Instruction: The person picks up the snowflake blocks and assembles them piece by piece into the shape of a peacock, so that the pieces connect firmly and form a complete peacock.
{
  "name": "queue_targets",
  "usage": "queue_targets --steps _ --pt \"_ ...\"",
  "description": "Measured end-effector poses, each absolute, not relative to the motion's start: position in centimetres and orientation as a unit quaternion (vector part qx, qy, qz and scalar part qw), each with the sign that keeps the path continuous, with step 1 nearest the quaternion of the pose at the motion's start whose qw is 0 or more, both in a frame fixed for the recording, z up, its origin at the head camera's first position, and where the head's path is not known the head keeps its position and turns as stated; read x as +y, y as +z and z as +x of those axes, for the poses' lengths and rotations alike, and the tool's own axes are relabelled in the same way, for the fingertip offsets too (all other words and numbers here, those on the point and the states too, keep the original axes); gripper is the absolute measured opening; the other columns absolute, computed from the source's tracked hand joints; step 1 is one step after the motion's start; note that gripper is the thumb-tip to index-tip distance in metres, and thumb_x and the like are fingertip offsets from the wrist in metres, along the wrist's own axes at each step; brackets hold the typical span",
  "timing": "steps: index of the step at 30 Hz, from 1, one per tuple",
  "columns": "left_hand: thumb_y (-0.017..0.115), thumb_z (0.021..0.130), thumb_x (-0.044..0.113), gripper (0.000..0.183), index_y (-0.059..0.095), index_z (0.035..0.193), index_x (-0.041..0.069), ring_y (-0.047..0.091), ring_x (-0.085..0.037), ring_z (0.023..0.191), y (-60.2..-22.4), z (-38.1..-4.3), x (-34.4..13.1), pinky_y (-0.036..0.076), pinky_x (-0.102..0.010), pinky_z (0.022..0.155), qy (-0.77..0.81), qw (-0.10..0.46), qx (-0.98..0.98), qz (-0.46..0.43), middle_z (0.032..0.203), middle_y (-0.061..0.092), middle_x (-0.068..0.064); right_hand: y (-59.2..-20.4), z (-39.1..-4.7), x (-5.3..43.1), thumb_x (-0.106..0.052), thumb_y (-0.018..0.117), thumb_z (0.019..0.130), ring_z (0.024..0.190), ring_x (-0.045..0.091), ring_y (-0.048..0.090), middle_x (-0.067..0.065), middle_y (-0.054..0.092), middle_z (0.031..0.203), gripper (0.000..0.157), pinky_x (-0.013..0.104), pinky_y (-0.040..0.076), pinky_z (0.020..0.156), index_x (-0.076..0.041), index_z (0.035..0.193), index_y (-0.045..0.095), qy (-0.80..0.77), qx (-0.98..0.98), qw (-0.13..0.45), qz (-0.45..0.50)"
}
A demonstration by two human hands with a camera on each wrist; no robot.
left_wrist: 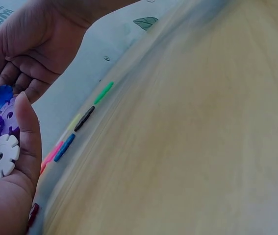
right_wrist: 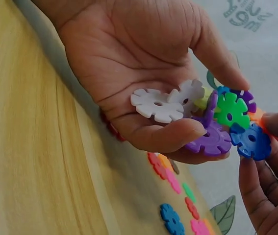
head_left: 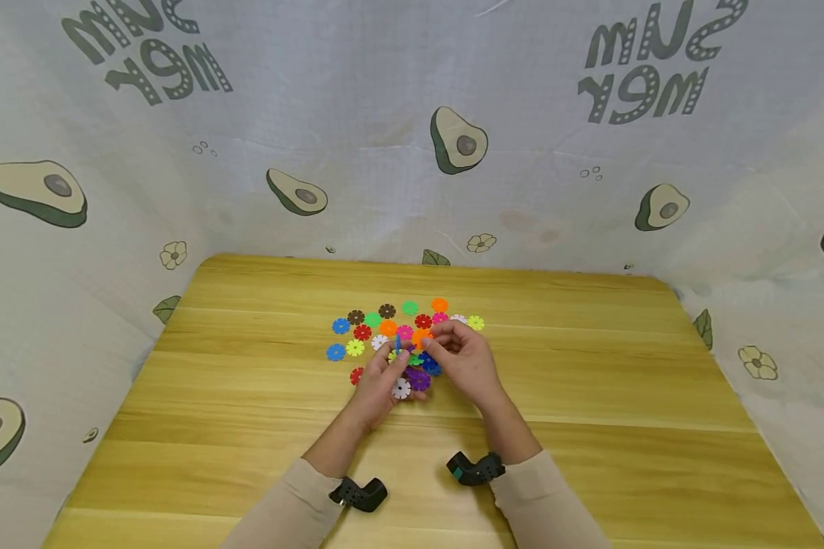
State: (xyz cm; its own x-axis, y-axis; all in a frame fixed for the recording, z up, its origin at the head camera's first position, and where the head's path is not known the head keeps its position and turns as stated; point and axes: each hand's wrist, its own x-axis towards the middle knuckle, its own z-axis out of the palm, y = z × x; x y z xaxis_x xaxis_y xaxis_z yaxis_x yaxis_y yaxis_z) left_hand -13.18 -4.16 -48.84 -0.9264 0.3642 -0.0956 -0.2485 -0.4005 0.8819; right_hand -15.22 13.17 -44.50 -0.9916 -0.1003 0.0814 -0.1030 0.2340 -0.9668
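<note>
Several notched discs look already joined in a cluster point(right_wrist: 211, 110) above the table point(head_left: 590, 381); many loose discs point(head_left: 387, 328) lie there unattached. The left hand point(head_left: 378, 389) grips the cluster; the right hand point(head_left: 468, 362) pinches an orange disc point(head_left: 422, 338), whether joined cannot be told. The cluster's long axis runs from a white disc point(right_wrist: 156, 104) by the left palm toward a blue disc point(right_wrist: 251, 142) near the right hand.
</note>
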Motion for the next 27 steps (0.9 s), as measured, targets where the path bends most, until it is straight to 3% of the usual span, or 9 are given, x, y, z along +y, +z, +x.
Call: queue_targets --steps 3,7,10,13,17,19,23,24,27 --pt "0.043 0.111 0.030 0.045 0.033 0.144 0.001 0.071 -0.015 0.085 -48.9 -13.2 -4.2 0.064 -0.028 0.069 0.835 0.177 0.518 0.054 0.129 0.058 -0.015 -44.7 -15.2 13.0 -0.010 0.074 0.093 0.080 0.014 0.061 0.016 0.069 0.091 0.015 0.017 0.054 0.072 -0.001 0.103 0.068 0.616 -0.786 0.006 0.062" --pt "0.044 0.110 0.028 0.036 0.037 0.136 0.004 0.071 -0.013 0.085 -48.9 -13.1 -4.2 0.064 -0.029 0.068 0.833 0.172 0.523 0.051 0.124 0.057 -0.005 -44.7 -15.2 12.9 -0.008 0.075 0.093 0.080 0.015 0.062 0.014 0.069 0.091 0.012 0.018 0.054 0.071 -0.001 0.100 0.069 0.611 -0.789 0.002 0.061" --pt "0.045 0.110 0.027 0.032 0.039 0.133 0.005 0.071 -0.013 0.083 -49.0 -13.1 -4.1 0.064 -0.029 0.067 0.829 0.168 0.531 0.046 0.120 0.059 -0.005 -44.8 -15.3 13.1 -0.011 0.074 0.094 0.079 0.015 0.061 0.012 0.069 0.091 0.013 0.018 0.054 0.070 -0.001 0.100 0.070 0.605 -0.793 -0.010 0.065" --pt "0.046 0.110 0.029 0.041 0.039 0.142 0.005 0.070 -0.013 0.081 -49.0 -13.2 -4.0 0.064 -0.028 0.066 0.820 0.157 0.549 0.033 0.121 0.060 -0.009 -45.1 -15.7 13.5 -0.019 0.068 0.100 0.080 0.017 0.063 0.012 0.069 0.092 0.019 0.021 0.057 0.069 -0.001 0.105 0.071 0.598 -0.799 -0.010 0.061" --pt "0.050 0.108 0.032 0.053 0.039 0.152 0.004 0.068 -0.010 0.076 -49.0 -13.2 -4.0 0.062 -0.026 0.061 0.803 0.139 0.579 0.005 0.118 0.061 -0.009 -45.8 -16.2 14.2 -0.022 0.063 0.103 0.086 0.022 0.068 0.013 0.072 0.097 0.023 0.033 0.062 0.078 -0.003 0.112 0.072 0.536 -0.843 -0.010 0.045" --pt "0.052 0.108 0.032 0.051 0.044 0.150 0.004 0.066 -0.010 0.069 -49.0 -13.2 -4.1 0.061 -0.025 0.057 0.798 0.129 0.589 -0.003 0.109 0.064 -0.005 -46.2 -16.3 14.5 -0.019 0.067 0.099 0.093 0.024 0.068 0.012 0.073 0.101 0.021 0.039 0.061 0.085 -0.005 0.114 0.073 0.462 -0.885 -0.025 0.055" --pt "0.057 0.106 0.028 0.043 0.053 0.142 0.005 0.060 -0.012 0.054 -49.1 -13.2 -4.1 0.055 -0.023 0.050 0.787 0.112 0.607 0.010 0.090 0.067 0.001 -46.9 -16.3 14.7 -0.015 0.077 0.088 0.096 0.025 0.059 0.007 0.071 0.100 0.023 0.040 0.051 0.087 -0.008 0.110 0.075 0.310 -0.945 -0.045 0.100" --pt "0.058 0.105 0.028 0.043 0.053 0.142 0.005 0.058 -0.013 0.052 -49.2 -13.2 -4.1 0.054 -0.023 0.048 0.784 0.110 0.611 0.015 0.090 0.068 0.000 -47.0 -16.3 14.7 -0.014 0.078 0.086 0.096 0.026 0.057 0.008 0.070 0.099 0.023 0.041 0.049 0.086 -0.006 0.108 0.075 0.296 -0.948 -0.046 0.107" --pt "0.061 0.104 0.028 0.046 0.052 0.143 0.005 0.056 -0.012 0.050 -49.3 -13.2 -4.2 0.053 -0.022 0.047 0.771 0.104 0.627 0.035 0.111 0.070 -0.005 -47.0 -16.4 14.7 -0.013 0.078 0.086 0.089 0.024 0.056 0.007 0.070 0.093 0.017 0.039 0.048 0.083 -0.005 0.101 0.074 0.290 -0.950 -0.050 0.107"
